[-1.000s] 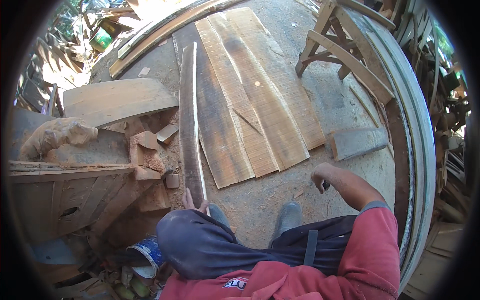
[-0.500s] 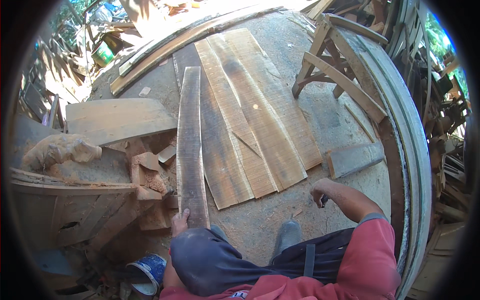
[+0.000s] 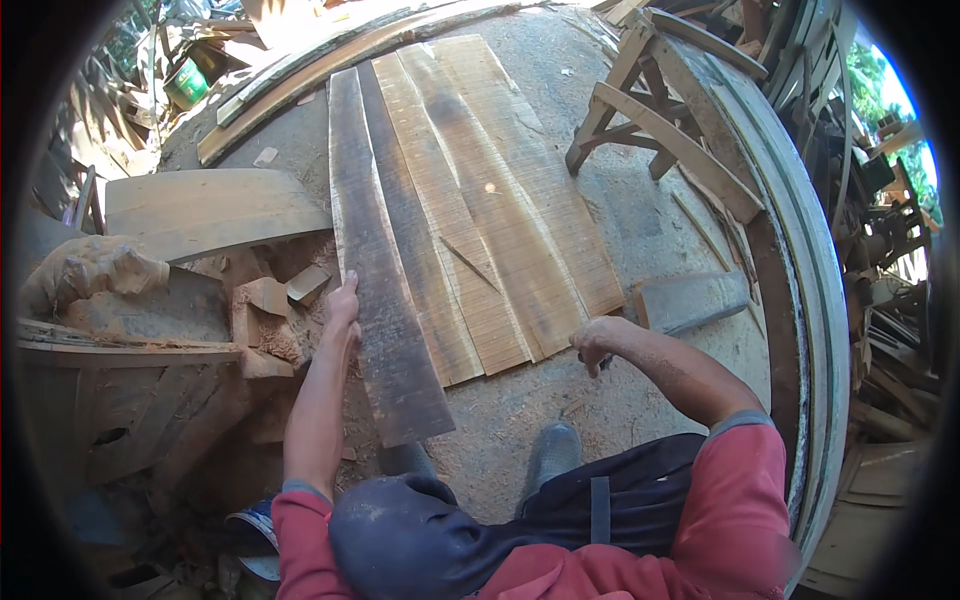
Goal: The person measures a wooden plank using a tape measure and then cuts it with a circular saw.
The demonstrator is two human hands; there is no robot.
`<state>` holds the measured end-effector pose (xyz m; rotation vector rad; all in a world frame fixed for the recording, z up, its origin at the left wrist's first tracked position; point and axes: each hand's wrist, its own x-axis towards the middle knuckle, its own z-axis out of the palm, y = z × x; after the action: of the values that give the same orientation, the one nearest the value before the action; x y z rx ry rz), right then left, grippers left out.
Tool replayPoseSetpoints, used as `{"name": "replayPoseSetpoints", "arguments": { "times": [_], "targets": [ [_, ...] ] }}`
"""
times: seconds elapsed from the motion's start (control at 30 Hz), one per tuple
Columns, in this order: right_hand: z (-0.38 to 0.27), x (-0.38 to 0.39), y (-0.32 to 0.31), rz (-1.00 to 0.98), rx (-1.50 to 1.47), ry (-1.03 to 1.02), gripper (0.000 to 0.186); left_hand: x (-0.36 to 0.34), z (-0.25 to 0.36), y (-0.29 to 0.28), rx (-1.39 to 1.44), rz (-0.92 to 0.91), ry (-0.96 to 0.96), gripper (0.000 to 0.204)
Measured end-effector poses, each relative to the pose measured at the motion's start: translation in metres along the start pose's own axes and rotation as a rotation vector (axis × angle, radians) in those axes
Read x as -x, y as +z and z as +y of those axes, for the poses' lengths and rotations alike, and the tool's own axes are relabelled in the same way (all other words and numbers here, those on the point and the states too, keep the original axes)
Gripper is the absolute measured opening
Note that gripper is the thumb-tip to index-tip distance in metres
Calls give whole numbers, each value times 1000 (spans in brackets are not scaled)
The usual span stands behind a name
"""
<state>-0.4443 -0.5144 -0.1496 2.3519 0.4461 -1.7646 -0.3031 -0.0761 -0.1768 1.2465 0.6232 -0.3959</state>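
Observation:
My left hand (image 3: 343, 303) grips the left edge of a long dark plank (image 3: 385, 290), thumb on its upper face. The plank lies at a slight angle over the left side of several pale-brown boards (image 3: 500, 220) laid side by side on the ground; its near end reaches past theirs, close to my knees. A thin sliver of wood (image 3: 468, 262) rests across the boards. My right hand (image 3: 596, 342) is curled near their lower right corner, around something small and dark that I cannot make out.
A wooden block (image 3: 692, 302) lies right of the boards, below a wooden frame with legs (image 3: 640, 120). Stacked long timbers (image 3: 800, 260) curve along the right. At left are a broad board (image 3: 215, 212), wood offcuts (image 3: 262, 315) and a bucket (image 3: 262, 540). Sawdust covers the ground.
The dark plank has moved forward and left, its near end swinging out from my left knee. My left hand has slid up its edge. My right hand has come closer to the boards.

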Motion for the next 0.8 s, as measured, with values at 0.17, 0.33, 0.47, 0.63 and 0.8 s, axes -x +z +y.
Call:
{"name": "replayPoseSetpoints", "arguments": {
  "times": [0.17, 0.33, 0.47, 0.63, 0.8],
  "targets": [
    [-18, 31, -17, 78, 14, -21, 57, -44, -20, 6, -58, 81, 131, 58],
    [9, 24, 31, -37, 44, 49, 48, -9, -33, 21, -1254, 335, 499, 67],
    [-1, 24, 21, -74, 115, 24, 44, -3, -50, -13, -1264, 306, 592, 65],
    [-10, 8, 30, -79, 115, -8, 42, 26, -77, -11, -1106, 77, 537, 47],
    [-16, -2, 35, -87, -49, -10, 38, 33, -89, -36, -876, 13, 458, 34]
  ]
}}
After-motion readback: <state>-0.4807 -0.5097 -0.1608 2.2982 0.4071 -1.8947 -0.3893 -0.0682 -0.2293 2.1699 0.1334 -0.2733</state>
